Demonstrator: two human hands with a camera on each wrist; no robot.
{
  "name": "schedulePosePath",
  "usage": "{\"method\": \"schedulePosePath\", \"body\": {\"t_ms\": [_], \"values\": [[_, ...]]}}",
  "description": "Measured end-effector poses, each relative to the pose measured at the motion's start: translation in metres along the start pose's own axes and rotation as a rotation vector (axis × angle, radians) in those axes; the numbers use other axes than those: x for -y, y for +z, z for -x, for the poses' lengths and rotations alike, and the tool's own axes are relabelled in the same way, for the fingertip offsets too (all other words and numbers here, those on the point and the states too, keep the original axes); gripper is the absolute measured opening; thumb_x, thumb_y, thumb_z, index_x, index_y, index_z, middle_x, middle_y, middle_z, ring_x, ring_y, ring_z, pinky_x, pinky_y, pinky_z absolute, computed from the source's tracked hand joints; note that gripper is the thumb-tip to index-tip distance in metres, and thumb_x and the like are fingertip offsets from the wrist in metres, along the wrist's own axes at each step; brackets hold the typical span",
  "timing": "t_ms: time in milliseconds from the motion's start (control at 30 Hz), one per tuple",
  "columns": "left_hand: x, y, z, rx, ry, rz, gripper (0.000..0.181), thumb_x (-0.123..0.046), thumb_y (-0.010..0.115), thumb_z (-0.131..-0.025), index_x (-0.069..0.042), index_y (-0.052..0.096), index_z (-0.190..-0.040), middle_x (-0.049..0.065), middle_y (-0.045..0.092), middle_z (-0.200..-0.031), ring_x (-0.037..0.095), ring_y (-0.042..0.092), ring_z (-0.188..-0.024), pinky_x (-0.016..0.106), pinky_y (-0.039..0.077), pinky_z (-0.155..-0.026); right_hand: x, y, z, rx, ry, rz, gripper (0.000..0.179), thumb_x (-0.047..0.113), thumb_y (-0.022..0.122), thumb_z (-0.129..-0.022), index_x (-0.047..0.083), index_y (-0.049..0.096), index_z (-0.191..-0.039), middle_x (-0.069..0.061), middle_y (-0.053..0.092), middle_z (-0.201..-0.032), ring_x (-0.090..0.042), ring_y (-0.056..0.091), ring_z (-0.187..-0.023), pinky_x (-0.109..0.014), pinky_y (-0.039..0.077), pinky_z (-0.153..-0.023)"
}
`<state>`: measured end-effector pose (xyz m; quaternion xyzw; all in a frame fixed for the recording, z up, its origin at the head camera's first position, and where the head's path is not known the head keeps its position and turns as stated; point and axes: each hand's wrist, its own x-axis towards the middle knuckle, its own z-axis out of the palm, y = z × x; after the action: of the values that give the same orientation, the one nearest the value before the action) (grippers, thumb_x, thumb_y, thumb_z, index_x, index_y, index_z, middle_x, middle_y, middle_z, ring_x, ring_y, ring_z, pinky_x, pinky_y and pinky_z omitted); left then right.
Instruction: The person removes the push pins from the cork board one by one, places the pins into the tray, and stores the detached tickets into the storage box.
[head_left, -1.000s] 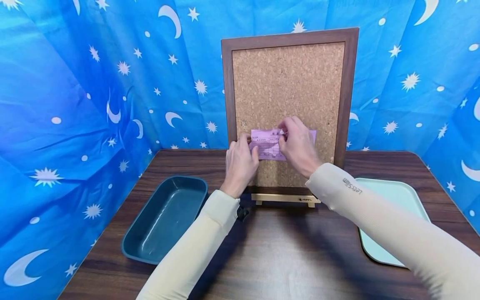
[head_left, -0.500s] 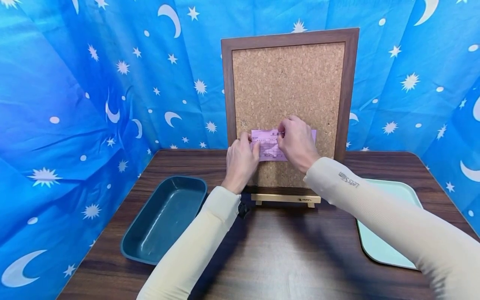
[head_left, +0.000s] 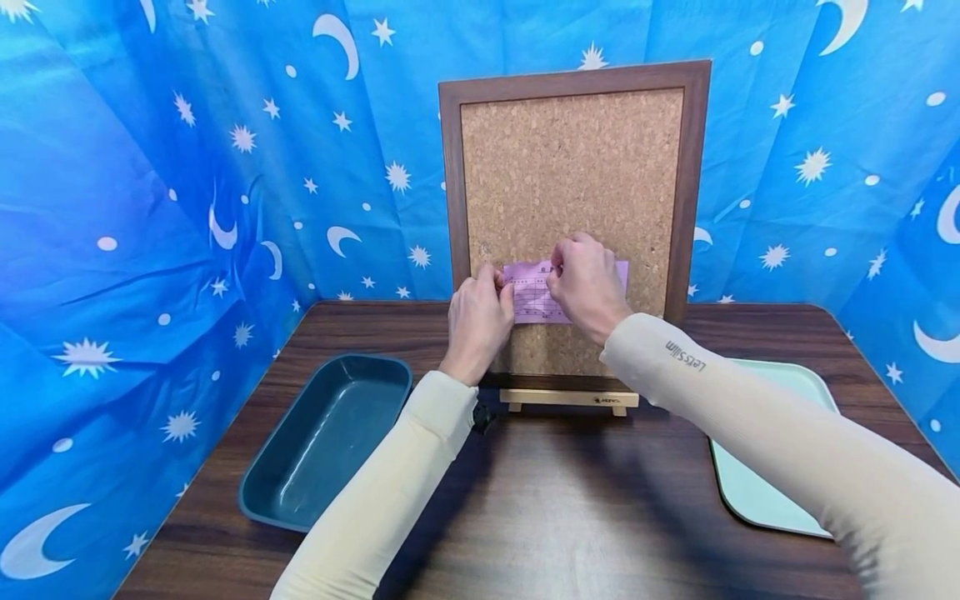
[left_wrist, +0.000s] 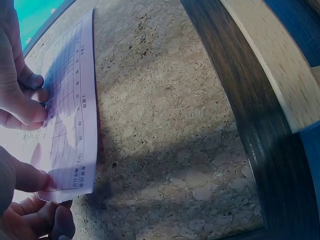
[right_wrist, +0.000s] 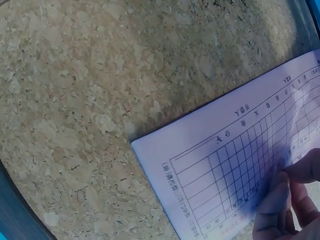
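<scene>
- Pinching the left end of a pink slip (head_left: 534, 300), the left hand (head_left: 478, 325) has its thumb on the printed face and its fingers behind the paper, as the left wrist view shows.
- The right hand (head_left: 588, 287) works at the upper edge of the slip, near its middle, with fingers curled and thumb and fingertips drawn together; they seem to grip a small thing, though the fingers themselves hide it and I cannot tell what it is.
- The slip lies across the lower half of a cork board (head_left: 573, 175), its long edges running roughly level, with bare cork above and below it.
- Its face carries a printed grid and small characters, plainest in the right wrist view, where the right hand's shadow falls over part of the grid.
- Around the cork runs a dark brown frame (head_left: 693, 192), and the whole board stands upright above a pale wooden ledge (head_left: 562, 399) on a dark wood-grain table (head_left: 555, 508).
- To the left sits a deep teal bin (head_left: 330, 446); to the right, a flat mint-green tray (head_left: 761, 492), partly covered by the right sleeve (head_left: 750, 417).
- Both sleeves are cream, the right one with dark lettering near the cuff.
- Behind everything hangs a blue curtain (head_left: 150, 250) patterned with white moons, stars and dots.
</scene>
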<state>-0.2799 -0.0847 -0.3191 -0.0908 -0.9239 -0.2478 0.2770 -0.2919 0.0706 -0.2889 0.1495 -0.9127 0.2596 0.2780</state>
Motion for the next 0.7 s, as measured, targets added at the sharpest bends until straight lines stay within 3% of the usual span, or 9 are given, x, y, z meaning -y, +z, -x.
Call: {"method": "schedulePosePath", "body": {"t_ms": [367, 700], "values": [[0.003, -0.001, -0.001, 0.004, 0.000, 0.035, 0.011, -0.017, 0.059, -0.094, -0.007, 0.059, -0.091, 0.006, 0.063, -0.083, 0.022, 0.054, -0.075, 0.037, 0.043, -0.066, -0.004, 0.000, 0.003, -0.009, -0.033, -0.042, 0.006, 0.000, 0.065, -0.074, 0.002, 0.065, -0.080, -0.008, 0.058, -0.080, -0.026, 0.057, -0.074, -0.038, 0.047, -0.070], [0.003, -0.004, -0.001, 0.004, 0.000, 0.064, 0.011, -0.016, 0.058, -0.094, -0.005, 0.062, -0.092, 0.007, 0.065, -0.083, 0.023, 0.057, -0.077, 0.039, 0.045, -0.068, -0.013, 0.003, 0.010, -0.089, -0.109, -0.074, 0.007, 0.000, 0.064, -0.074, 0.005, 0.064, -0.079, -0.004, 0.058, -0.079, -0.019, 0.055, -0.069, -0.033, 0.046, -0.066]]}}
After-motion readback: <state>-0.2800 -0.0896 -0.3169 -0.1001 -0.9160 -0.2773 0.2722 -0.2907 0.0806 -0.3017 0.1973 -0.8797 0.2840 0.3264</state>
